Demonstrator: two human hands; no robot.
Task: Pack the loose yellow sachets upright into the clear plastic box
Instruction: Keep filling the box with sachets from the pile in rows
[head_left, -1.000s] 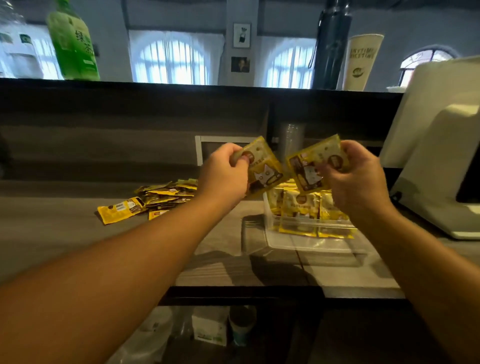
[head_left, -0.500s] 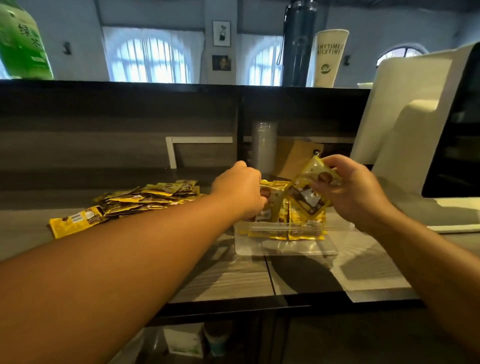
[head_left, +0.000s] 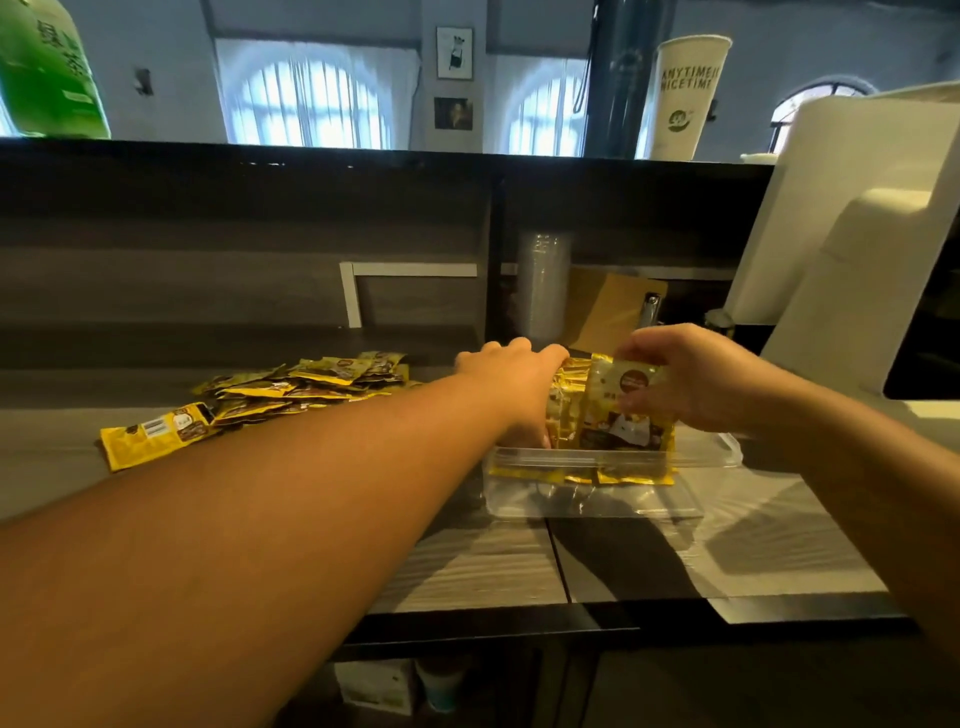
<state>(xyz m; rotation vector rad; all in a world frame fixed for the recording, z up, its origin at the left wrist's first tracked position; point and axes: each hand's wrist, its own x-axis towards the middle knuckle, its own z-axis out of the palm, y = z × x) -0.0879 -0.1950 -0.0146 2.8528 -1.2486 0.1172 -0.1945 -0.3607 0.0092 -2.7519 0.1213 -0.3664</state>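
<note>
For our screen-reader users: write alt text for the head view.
Two hands work at a clear plastic box of upright yellow sachets: the right hand pinches a sachet, the left hand reaches in. A pile of loose sachets lies left.

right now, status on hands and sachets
Left hand in the clear box, grip hidden. Right hand pinching front sachet upright. Loose pile remains.

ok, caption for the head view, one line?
Both hands set yellow sachets upright in clear box; loose pile waits left.
</note>
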